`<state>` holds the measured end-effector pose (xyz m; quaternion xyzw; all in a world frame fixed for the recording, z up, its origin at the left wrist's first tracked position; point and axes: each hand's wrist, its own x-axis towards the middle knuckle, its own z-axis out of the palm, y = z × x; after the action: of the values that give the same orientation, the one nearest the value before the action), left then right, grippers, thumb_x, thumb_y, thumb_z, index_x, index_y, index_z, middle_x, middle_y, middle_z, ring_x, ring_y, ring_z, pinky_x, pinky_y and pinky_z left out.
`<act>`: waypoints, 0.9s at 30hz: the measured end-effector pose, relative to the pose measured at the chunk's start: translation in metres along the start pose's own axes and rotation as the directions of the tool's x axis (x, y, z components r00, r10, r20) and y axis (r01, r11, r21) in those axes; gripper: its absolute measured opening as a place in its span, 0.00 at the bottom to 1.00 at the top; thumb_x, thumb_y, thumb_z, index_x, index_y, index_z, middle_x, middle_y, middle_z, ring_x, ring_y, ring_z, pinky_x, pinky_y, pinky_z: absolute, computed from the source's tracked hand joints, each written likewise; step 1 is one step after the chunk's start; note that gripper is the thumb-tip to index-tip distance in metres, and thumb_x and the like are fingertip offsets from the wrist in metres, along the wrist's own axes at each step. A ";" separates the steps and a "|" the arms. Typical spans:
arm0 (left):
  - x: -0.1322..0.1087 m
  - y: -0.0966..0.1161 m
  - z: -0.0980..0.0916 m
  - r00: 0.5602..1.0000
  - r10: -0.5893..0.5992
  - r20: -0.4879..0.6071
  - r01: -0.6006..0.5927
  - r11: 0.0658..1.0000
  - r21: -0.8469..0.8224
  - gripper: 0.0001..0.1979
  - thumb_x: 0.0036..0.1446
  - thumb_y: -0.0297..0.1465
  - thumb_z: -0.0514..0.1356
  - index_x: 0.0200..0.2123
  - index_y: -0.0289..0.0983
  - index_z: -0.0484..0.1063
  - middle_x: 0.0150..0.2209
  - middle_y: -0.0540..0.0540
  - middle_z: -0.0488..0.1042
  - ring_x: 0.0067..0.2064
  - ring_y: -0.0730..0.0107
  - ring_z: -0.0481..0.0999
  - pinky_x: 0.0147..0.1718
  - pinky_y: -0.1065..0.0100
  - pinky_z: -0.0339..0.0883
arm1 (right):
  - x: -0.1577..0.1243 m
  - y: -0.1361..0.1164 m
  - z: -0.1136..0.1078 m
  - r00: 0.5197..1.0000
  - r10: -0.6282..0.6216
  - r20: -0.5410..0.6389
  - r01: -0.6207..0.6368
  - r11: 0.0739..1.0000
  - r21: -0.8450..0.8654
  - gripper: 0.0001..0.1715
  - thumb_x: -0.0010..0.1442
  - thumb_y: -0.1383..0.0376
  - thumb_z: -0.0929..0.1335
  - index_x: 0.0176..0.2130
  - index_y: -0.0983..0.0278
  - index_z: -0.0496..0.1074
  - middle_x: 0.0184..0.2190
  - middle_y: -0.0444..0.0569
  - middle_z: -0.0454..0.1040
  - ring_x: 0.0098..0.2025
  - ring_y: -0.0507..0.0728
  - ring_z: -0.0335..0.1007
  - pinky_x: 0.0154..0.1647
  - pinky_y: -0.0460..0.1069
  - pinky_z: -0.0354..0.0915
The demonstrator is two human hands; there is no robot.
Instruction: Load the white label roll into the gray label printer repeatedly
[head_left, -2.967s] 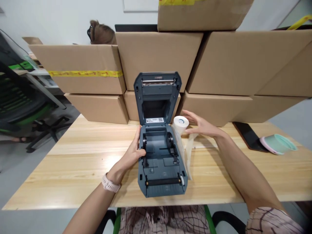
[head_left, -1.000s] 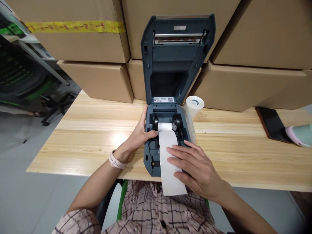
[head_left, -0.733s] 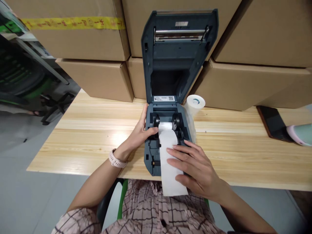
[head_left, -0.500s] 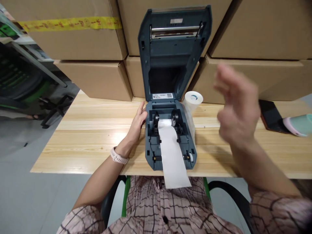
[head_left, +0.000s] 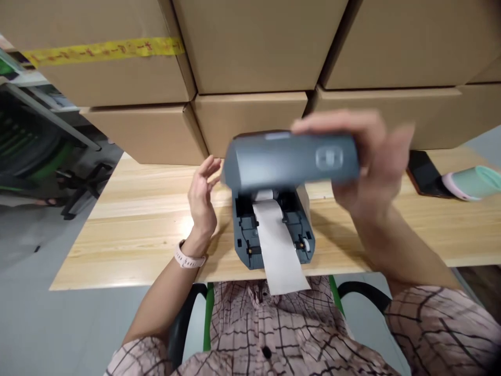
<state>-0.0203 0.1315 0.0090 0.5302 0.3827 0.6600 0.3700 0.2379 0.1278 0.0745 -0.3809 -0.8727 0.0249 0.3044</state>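
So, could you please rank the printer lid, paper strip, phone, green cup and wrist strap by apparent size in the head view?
Printer lid
Paper strip
Phone and green cup: too alike to rank
Wrist strap

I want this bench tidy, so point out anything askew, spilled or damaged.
Nothing looks spilled or damaged. The one thing that stands out is the white paper strip, its loose end overhanging the front of the printer and the edge of the table.
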 end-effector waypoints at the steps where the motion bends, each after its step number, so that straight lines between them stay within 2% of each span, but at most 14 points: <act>1: -0.005 0.009 0.000 0.991 0.135 -0.011 -0.135 0.990 0.043 0.23 0.69 0.47 0.51 0.57 0.46 0.76 0.58 0.44 0.77 0.63 0.54 0.73 0.61 0.52 0.66 | -0.014 -0.005 0.003 1.000 0.012 0.002 -0.012 1.000 0.028 0.25 0.69 0.45 0.63 0.55 0.51 0.79 0.63 0.43 0.74 0.71 0.63 0.62 0.68 0.65 0.62; 3: -0.019 0.028 0.000 0.943 0.330 0.049 -0.333 0.933 0.136 0.23 0.70 0.46 0.48 0.55 0.47 0.78 0.56 0.47 0.79 0.62 0.54 0.74 0.63 0.50 0.65 | -0.038 -0.016 0.010 0.999 0.033 0.000 -0.033 0.996 0.085 0.26 0.70 0.45 0.62 0.56 0.51 0.78 0.61 0.44 0.76 0.68 0.63 0.66 0.69 0.65 0.60; 4: -0.028 0.038 0.000 0.919 0.375 0.120 -0.391 0.903 0.180 0.25 0.71 0.47 0.46 0.55 0.48 0.79 0.55 0.47 0.79 0.61 0.54 0.75 0.64 0.48 0.64 | -0.049 -0.022 0.013 0.999 0.030 -0.010 -0.029 0.993 0.118 0.27 0.71 0.46 0.60 0.57 0.51 0.78 0.60 0.45 0.77 0.67 0.63 0.67 0.70 0.66 0.59; 6: -0.048 0.055 0.000 0.877 0.355 0.324 -0.439 0.865 0.242 0.26 0.71 0.49 0.45 0.56 0.48 0.78 0.55 0.47 0.80 0.61 0.53 0.76 0.65 0.46 0.64 | -0.066 -0.034 0.021 0.998 0.000 -0.060 0.011 0.983 0.185 0.29 0.73 0.48 0.56 0.60 0.52 0.75 0.60 0.47 0.77 0.66 0.63 0.69 0.72 0.66 0.57; 8: -0.069 0.063 0.000 0.828 0.263 0.495 -0.458 0.828 0.325 0.25 0.70 0.48 0.47 0.60 0.49 0.74 0.57 0.46 0.79 0.64 0.52 0.74 0.68 0.43 0.59 | -0.078 -0.043 0.028 0.993 -0.012 -0.118 0.040 0.971 0.237 0.31 0.75 0.49 0.53 0.63 0.52 0.72 0.62 0.47 0.75 0.66 0.63 0.68 0.73 0.66 0.55; 10: -0.085 0.065 0.000 0.808 0.203 0.553 -0.471 0.786 0.401 0.26 0.70 0.46 0.48 0.66 0.49 0.68 0.61 0.46 0.77 0.68 0.51 0.70 0.70 0.41 0.53 | -0.084 -0.051 0.034 0.988 0.031 -0.153 0.012 0.961 0.275 0.31 0.75 0.50 0.52 0.65 0.51 0.70 0.63 0.46 0.75 0.67 0.63 0.67 0.73 0.67 0.53; 12: -0.096 0.061 0.002 0.822 0.200 0.533 -0.475 0.758 0.447 0.26 0.70 0.44 0.49 0.68 0.49 0.64 0.63 0.46 0.75 0.70 0.51 0.67 0.71 0.41 0.51 | -0.086 -0.055 0.039 0.979 0.106 -0.176 -0.047 0.950 0.308 0.31 0.75 0.49 0.51 0.64 0.49 0.70 0.63 0.44 0.75 0.68 0.63 0.66 0.74 0.67 0.51; 14: -0.102 0.055 0.004 0.838 0.225 0.497 -0.475 0.749 0.462 0.26 0.71 0.43 0.47 0.68 0.49 0.64 0.63 0.47 0.75 0.69 0.52 0.67 0.70 0.42 0.54 | -0.087 -0.057 0.044 0.967 0.142 -0.210 -0.064 0.938 0.340 0.31 0.75 0.50 0.51 0.63 0.48 0.70 0.62 0.42 0.75 0.67 0.64 0.66 0.75 0.67 0.50; 18: -0.108 0.043 0.012 0.860 0.282 0.424 -0.477 0.738 0.477 0.24 0.70 0.37 0.48 0.66 0.52 0.67 0.59 0.49 0.78 0.67 0.54 0.71 0.68 0.41 0.56 | -0.087 -0.057 0.051 0.960 0.148 -0.239 -0.056 0.934 0.352 0.31 0.74 0.50 0.51 0.63 0.46 0.70 0.61 0.40 0.75 0.66 0.64 0.68 0.74 0.68 0.51; 22: -0.112 0.031 0.018 0.888 0.328 0.323 -0.453 0.752 0.479 0.24 0.68 0.34 0.50 0.63 0.55 0.69 0.57 0.52 0.79 0.65 0.54 0.71 0.69 0.39 0.52 | -0.087 -0.056 0.055 0.944 0.161 -0.286 -0.058 0.940 0.337 0.31 0.74 0.51 0.49 0.63 0.42 0.70 0.60 0.39 0.76 0.63 0.65 0.70 0.71 0.70 0.55; 25: -0.122 0.024 0.007 0.928 0.203 0.313 -0.333 0.829 0.449 0.20 0.67 0.40 0.52 0.59 0.55 0.73 0.56 0.51 0.79 0.65 0.50 0.70 0.69 0.37 0.50 | -0.087 -0.056 0.056 0.943 0.159 -0.292 -0.061 0.946 0.317 0.32 0.74 0.51 0.49 0.60 0.44 0.72 0.59 0.40 0.77 0.62 0.65 0.71 0.71 0.71 0.56; 27: -0.134 0.022 -0.006 0.956 0.080 0.281 -0.205 0.870 0.448 0.19 0.65 0.47 0.52 0.53 0.53 0.77 0.52 0.47 0.80 0.62 0.47 0.72 0.65 0.37 0.57 | -0.086 -0.056 0.056 0.940 0.165 -0.298 -0.070 0.950 0.305 0.32 0.73 0.51 0.49 0.58 0.45 0.74 0.57 0.42 0.78 0.61 0.65 0.71 0.71 0.71 0.56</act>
<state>-0.0061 0.0014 -0.0277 0.7110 0.4409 0.4992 0.2254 0.2160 0.0399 0.0003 -0.3831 -0.7739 0.1088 0.4924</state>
